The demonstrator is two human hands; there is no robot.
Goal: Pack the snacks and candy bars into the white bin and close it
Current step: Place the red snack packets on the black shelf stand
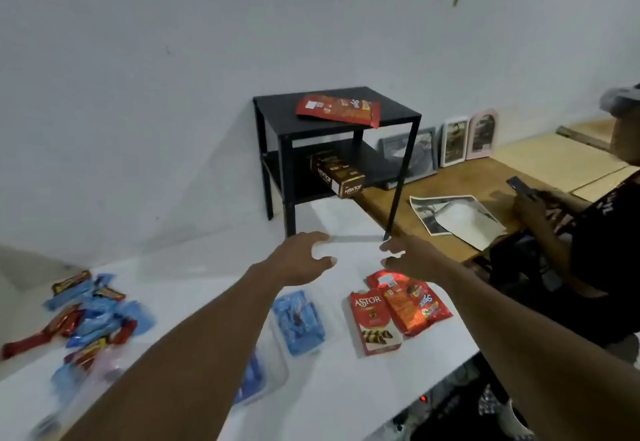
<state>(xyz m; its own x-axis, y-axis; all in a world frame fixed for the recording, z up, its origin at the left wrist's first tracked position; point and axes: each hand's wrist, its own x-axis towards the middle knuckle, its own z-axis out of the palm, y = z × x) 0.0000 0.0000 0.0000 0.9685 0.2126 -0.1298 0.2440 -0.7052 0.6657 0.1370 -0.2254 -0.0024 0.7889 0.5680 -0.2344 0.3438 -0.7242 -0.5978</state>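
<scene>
My left hand [304, 260] and my right hand [405, 257] reach forward over the white table [346, 388], fingers spread and curled, facing each other. Only a white surface shows between them, and I see nothing gripped. A red Astor box [372, 323] and a red-orange snack bag [412, 305] lie below my right hand. Blue packets [299, 323] sit in a pale, blurred low bin [284, 364] that is partly hidden under my left forearm. Loose red and blue candy bars [86, 316] are heaped at the left.
A black two-level shelf [398, 118] stands against the wall with a red snack bag [337, 109] on top and a Nextar box [341, 175] below. On the wooden table to the right are picture frames [453, 141] and a printed photo [457, 219]. A seated person [595, 232] holds a phone there.
</scene>
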